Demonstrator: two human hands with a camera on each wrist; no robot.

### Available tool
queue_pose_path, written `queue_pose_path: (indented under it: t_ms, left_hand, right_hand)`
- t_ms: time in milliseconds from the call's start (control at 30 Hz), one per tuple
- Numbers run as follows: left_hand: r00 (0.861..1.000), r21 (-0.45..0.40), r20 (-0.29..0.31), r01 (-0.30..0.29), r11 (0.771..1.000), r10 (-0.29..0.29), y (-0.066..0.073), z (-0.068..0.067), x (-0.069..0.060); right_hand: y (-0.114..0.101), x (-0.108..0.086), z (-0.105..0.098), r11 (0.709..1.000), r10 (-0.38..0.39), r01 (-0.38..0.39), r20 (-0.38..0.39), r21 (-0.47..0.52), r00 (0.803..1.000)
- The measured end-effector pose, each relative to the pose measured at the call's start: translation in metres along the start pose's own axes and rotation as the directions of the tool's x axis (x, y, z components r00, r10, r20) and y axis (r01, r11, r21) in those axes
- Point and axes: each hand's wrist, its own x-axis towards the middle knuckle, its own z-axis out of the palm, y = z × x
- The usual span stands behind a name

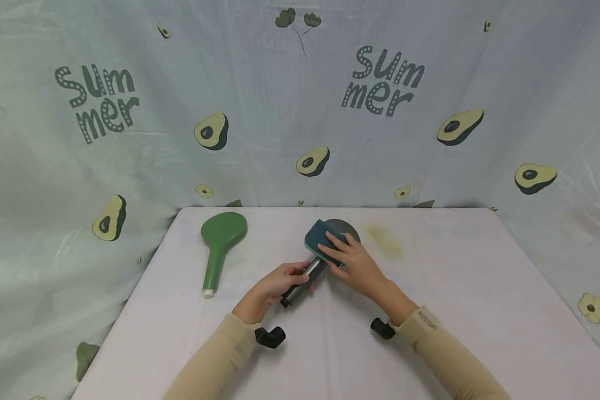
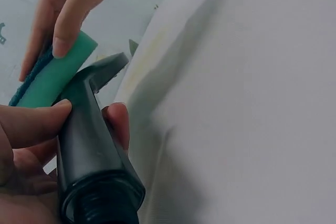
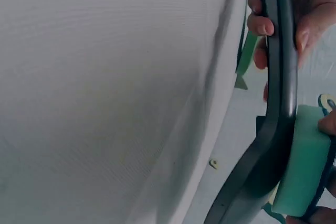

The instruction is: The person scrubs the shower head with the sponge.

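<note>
A dark grey shower head [image 1: 349, 228] with a long handle [image 2: 86, 135] slants above the table. My left hand [image 1: 283, 282] grips its handle, the thumb lying on top and fingertips showing on the far side. My right hand [image 1: 356, 263] holds a sponge [image 1: 322, 239], dark on one side and light green [image 3: 303, 161] on the other. The green side lies against the shower head near the neck. In the left wrist view the right thumb presses on the sponge's edge.
To the left on the white table [image 1: 460, 278] lies a green shower head [image 1: 224, 229] with its handle toward the front edge. A yellowish stain [image 1: 384, 241] is to the right of the grey head. A patterned curtain [image 1: 260, 166] hangs behind.
</note>
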Motion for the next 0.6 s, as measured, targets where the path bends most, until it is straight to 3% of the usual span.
queue_pose_path:
  t_ms: [100, 200, 267, 333, 400, 433, 500, 600]
  left_hand:
    - [1.000, 0.020, 0.007, -0.007, 1.000, 0.007, 0.001, 0.000, -0.001]
    - [1.000, 0.016, 0.013, -0.023, 1.000, 0.022, 0.002, 0.000, -0.002]
    - [0.999, 0.015, 0.022, -0.038, 0.999, 0.038, 0.002, 0.001, -0.003]
    - [0.998, 0.018, 0.030, -0.050, 0.999, 0.050, 0.003, 0.001, -0.004]
    - [0.998, 0.024, 0.035, -0.060, 0.998, 0.059, 0.004, 0.001, -0.004]
    - [0.997, 0.027, 0.035, -0.064, 0.998, 0.063, 0.004, 0.002, -0.004]
    - [0.998, 0.030, 0.032, -0.063, 0.998, 0.062, 0.006, 0.002, -0.004]
    - [0.998, 0.027, 0.027, -0.048, 0.998, 0.047, 0.008, 0.003, -0.003]
  right_hand:
    - [0.003, 0.002, -0.003, 1.000, 0.000, 0.000, 0.011, 0.004, 1.000]
    - [0.015, 0.005, -0.009, 0.991, 0.113, -0.114, 0.021, 0.067, 0.993]
    - [0.026, 0.006, -0.013, 0.962, 0.241, -0.242, 0.020, 0.130, 0.970]
    - [0.036, 0.007, -0.015, 0.917, 0.357, -0.354, 0.015, 0.182, 0.934]
    - [0.042, 0.010, -0.016, 0.881, 0.431, -0.423, 0.007, 0.213, 0.902]
    - [0.042, 0.011, -0.015, 0.874, 0.445, -0.435, 0.000, 0.218, 0.895]
    - [0.039, 0.015, -0.014, 0.887, 0.429, -0.416, -0.021, 0.202, 0.903]
    - [0.022, 0.019, -0.008, 0.947, 0.301, -0.288, -0.079, 0.145, 0.950]
